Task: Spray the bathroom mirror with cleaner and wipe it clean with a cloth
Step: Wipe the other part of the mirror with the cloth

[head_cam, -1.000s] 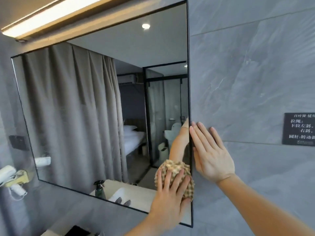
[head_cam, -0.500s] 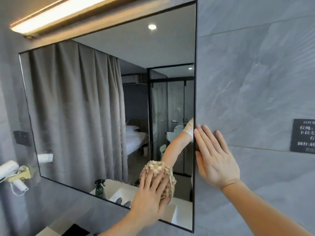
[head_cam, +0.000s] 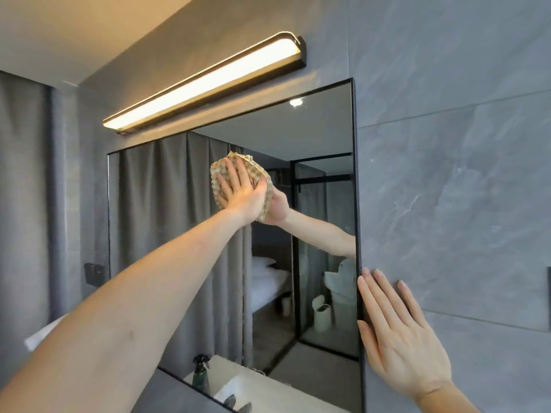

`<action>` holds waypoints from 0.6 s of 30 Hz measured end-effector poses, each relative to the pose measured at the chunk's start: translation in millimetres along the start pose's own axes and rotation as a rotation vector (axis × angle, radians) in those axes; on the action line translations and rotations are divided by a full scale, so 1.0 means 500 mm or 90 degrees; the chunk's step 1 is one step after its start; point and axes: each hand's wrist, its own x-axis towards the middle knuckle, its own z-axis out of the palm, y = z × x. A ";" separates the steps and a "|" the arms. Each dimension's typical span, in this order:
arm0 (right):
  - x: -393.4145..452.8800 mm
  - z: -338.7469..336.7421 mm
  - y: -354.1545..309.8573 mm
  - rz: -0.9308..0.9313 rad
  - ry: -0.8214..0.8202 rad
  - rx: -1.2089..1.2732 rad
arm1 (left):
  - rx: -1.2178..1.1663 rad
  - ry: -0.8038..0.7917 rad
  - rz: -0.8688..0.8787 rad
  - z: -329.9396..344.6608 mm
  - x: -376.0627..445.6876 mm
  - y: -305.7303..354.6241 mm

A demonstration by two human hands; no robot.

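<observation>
Mirror (head_cam: 185, 263) first: it hangs on the grey tiled wall (head_cam: 447, 174) under a lit lamp (head_cam: 205, 81), and I am in the wiping part of the job. My left hand (head_cam: 243, 193) is stretched up to the upper middle of the glass, fingers spread flat over the cloth (head_cam: 262, 186), pressing it against the surface; I keep the palm wide so the whole bunched pad bears on the glass, not just one corner. My right hand (head_cam: 399, 332) lies flat and empty on the wall, fingers straight, its inner edge touching the mirror's right frame low down. I judge it is there to brace me while I reach high. The spray bottle (head_cam: 199, 371) shows only as a reflection near the bottom edge, standing on the counter (head_cam: 253, 383) beside the sink, set aside since both hands are busy. I can see no obvious streaks from this angle, so I cannot tell how much glass is left.
</observation>
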 end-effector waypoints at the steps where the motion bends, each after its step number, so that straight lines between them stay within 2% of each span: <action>1: 0.000 0.002 0.000 0.002 0.008 0.002 | 0.001 0.016 0.006 0.004 -0.001 0.001; 5: 0.000 0.009 -0.001 -0.004 0.032 0.001 | -0.012 0.100 0.031 0.042 -0.026 -0.049; 10: -0.005 0.010 -0.003 -0.003 0.015 -0.005 | -0.048 0.109 -0.008 0.099 -0.094 -0.210; 14: -0.005 0.008 -0.001 -0.010 0.003 -0.014 | -0.061 0.072 -0.031 0.171 -0.216 -0.343; 18: -0.006 0.007 -0.002 -0.013 0.004 -0.017 | -0.007 -0.022 -0.061 0.259 -0.383 -0.471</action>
